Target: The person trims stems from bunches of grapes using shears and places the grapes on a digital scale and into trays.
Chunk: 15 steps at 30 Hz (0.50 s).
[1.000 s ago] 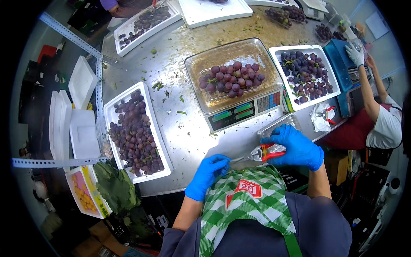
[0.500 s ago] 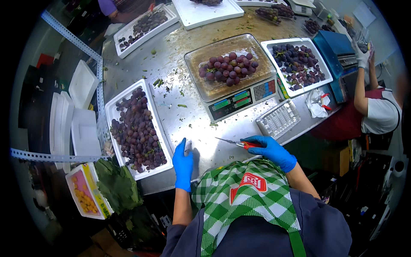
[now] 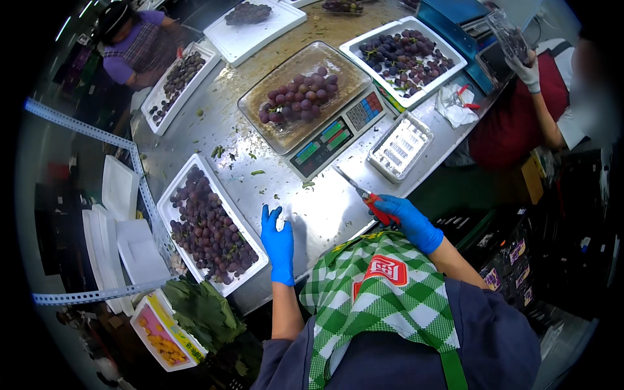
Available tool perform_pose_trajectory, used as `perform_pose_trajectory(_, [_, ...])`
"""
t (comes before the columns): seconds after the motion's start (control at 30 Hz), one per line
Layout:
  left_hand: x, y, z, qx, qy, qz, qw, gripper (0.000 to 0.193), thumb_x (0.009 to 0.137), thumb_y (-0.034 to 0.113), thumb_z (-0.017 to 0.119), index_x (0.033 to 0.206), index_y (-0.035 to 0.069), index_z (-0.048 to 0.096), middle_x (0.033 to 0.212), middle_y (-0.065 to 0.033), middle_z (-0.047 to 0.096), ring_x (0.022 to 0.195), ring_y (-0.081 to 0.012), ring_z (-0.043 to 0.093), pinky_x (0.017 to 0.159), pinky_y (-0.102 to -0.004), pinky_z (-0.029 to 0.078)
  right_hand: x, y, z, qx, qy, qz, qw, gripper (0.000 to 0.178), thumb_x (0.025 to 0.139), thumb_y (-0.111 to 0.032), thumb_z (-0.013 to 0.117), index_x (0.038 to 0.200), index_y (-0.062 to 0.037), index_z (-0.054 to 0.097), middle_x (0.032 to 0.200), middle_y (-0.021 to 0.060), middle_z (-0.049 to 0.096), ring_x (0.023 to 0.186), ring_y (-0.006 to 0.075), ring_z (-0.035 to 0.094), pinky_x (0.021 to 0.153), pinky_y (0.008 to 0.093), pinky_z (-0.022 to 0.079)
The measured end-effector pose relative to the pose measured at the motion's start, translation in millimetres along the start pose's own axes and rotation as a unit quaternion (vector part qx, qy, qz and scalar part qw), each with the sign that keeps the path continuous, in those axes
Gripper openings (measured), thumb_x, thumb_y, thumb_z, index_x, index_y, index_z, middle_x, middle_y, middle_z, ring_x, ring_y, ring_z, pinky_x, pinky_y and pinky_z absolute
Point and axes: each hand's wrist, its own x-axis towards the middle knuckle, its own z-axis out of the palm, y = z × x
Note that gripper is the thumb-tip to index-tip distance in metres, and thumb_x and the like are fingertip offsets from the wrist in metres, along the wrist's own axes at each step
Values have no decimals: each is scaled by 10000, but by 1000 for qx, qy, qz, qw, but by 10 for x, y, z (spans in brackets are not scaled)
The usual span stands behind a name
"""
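My left hand, in a blue glove, hovers over the metal table's near edge, fingers apart and holding nothing. It is close to a white foam tray heaped with purple grapes. Red-handled snips are gripped in my right hand, also blue-gloved, with the thin blades pointing away to the left. Past them a clear plastic punnet sits on the table with no fruit in it. A digital scale in the middle bears a bunch of grapes, apparently in a clear punnet.
Another foam tray of dark grapes stands right of the scale. Beside it lie white paper and red-handled tool parts. A co-worker at right holds a clear punnet; another person is far left. Foam boxes stand left of the table.
The view has shifted, bringing the far-left person further in. My left fingers have spread, and the snips have turned to point further away from me. The co-worker's raised hand now shows a clear punnet.
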Motion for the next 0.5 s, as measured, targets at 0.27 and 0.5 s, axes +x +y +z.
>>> perform_pose_trajectory(0.27, [-55, 56, 100, -1, -29, 0, 1000, 187, 803, 116, 623, 968, 41, 667, 1165, -138, 590, 1064, -288, 568, 921, -360, 427, 77, 419, -33, -468, 16, -141, 872, 533, 786, -398, 649, 1164, -27, 585, 1033, 184, 590, 928, 282, 583, 808, 352, 455])
perform_pose_trajectory(0.5, [-67, 267, -33, 59, 40, -4, 997, 175, 829, 121, 615, 958, 12, 661, 1050, -143, 638, 953, -242, 621, 841, -322, 474, 664, 496, 80, -567, -91, -232, 785, 566, 735, -459, 661, 1147, -76, 601, 956, 192, 582, 898, 350, 552, 818, 415, 433])
